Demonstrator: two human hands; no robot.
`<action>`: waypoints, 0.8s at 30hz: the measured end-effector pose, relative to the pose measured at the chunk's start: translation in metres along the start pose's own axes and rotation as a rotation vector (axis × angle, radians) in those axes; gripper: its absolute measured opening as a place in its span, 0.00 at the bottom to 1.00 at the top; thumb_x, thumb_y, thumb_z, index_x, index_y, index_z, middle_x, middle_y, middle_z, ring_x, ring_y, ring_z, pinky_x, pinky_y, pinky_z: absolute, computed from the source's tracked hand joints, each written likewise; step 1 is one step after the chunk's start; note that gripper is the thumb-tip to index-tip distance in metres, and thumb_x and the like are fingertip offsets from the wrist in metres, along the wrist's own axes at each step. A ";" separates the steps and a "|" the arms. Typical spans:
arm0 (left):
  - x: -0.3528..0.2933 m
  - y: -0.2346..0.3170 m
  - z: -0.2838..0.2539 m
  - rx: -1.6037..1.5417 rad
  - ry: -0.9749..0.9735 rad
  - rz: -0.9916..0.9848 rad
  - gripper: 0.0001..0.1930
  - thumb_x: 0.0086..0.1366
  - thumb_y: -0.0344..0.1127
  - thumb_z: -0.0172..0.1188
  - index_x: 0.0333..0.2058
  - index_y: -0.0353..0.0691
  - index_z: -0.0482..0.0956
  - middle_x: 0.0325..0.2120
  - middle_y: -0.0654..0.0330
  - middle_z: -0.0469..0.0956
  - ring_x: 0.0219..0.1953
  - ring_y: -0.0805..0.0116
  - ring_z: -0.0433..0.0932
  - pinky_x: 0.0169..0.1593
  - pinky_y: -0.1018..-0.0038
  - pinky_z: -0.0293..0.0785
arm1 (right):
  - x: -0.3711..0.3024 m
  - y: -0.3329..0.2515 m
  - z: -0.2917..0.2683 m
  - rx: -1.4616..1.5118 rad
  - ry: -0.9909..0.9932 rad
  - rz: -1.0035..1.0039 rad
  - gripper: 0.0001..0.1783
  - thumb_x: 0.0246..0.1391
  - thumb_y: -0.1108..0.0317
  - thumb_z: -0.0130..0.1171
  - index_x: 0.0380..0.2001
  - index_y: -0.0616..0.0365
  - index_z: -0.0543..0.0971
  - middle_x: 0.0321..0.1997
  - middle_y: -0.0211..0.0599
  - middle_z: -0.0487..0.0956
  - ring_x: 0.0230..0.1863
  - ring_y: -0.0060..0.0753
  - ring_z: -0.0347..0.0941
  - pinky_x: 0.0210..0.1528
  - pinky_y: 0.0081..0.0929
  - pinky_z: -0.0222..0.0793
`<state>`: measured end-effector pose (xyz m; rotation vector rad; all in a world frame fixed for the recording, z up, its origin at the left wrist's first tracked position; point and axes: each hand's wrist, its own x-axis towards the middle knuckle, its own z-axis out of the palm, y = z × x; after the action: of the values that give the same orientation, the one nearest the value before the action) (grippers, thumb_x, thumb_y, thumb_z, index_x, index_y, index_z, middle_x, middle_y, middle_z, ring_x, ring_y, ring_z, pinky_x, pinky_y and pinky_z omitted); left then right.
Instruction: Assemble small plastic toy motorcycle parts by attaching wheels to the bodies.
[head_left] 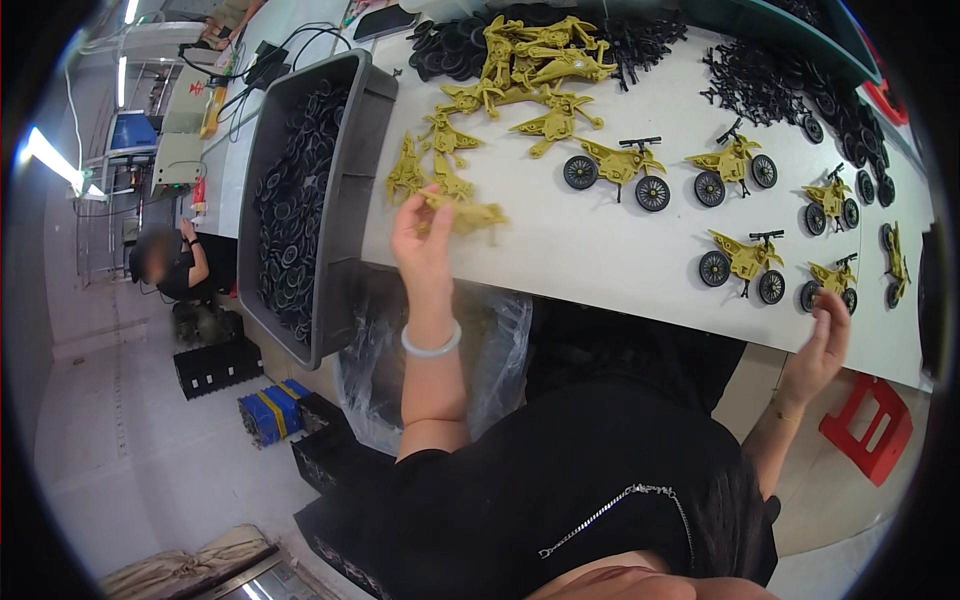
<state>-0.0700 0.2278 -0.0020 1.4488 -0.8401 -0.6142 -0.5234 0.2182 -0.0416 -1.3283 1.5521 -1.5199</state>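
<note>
My left hand (425, 245) pinches a yellow-green toy motorbike body (478, 217), slightly blurred, above the table's near edge. More loose bodies (555, 120) lie just beyond it, with a heap of them (535, 55) farther back. At the right, my right hand (818, 345) is raised at the table's edge, fingers loosely apart, and I see nothing in it. Its fingertips overlap the view of a wheeled toy motorbike (832, 278); whether they touch it I cannot tell. Several other motorbikes with black wheels and handlebars stand nearby, including one (615, 170) in the middle.
A grey bin (375, 125) full of black wheels stands left on the white table (600, 260). Small black parts (755, 85) and black wheels (450, 50) are heaped at the back. A red plastic stool (870, 430) is below right. Another person (185, 265) sits far left.
</note>
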 end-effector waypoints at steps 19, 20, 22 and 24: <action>-0.034 -0.006 0.031 1.008 -0.698 0.473 0.26 0.46 0.31 0.66 0.48 0.45 0.75 0.47 0.60 0.72 0.54 0.55 0.65 0.61 0.48 0.50 | 0.011 -0.045 0.213 -0.734 -0.478 -0.685 0.11 0.41 0.61 0.63 0.24 0.53 0.73 0.31 0.31 0.69 0.40 0.34 0.65 0.41 0.31 0.58; -0.033 -0.006 0.028 1.008 -0.705 0.473 0.26 0.46 0.31 0.66 0.48 0.45 0.75 0.47 0.60 0.72 0.54 0.55 0.65 0.61 0.48 0.50 | 0.010 -0.040 0.214 -0.735 -0.476 -0.678 0.11 0.41 0.61 0.63 0.24 0.53 0.73 0.31 0.31 0.69 0.40 0.34 0.65 0.41 0.31 0.58; -0.033 -0.004 0.024 0.936 -0.754 0.364 0.25 0.44 0.30 0.67 0.46 0.43 0.76 0.43 0.59 0.74 0.50 0.57 0.68 0.61 0.53 0.54 | 0.007 -0.032 0.214 -0.740 -0.469 -0.747 0.09 0.40 0.65 0.63 0.21 0.53 0.73 0.29 0.30 0.69 0.39 0.33 0.65 0.40 0.31 0.57; -0.032 0.002 0.026 0.905 -0.769 0.306 0.25 0.44 0.30 0.67 0.45 0.42 0.76 0.41 0.58 0.74 0.47 0.56 0.70 0.58 0.58 0.59 | 0.002 -0.033 0.206 -0.705 -0.444 -0.751 0.07 0.38 0.67 0.61 0.18 0.52 0.72 0.27 0.29 0.68 0.36 0.32 0.64 0.38 0.30 0.57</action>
<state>-0.1098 0.2383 -0.0060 1.8213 -2.0979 -0.5784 -0.3282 0.1450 -0.0458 -2.6624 1.3971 -0.9036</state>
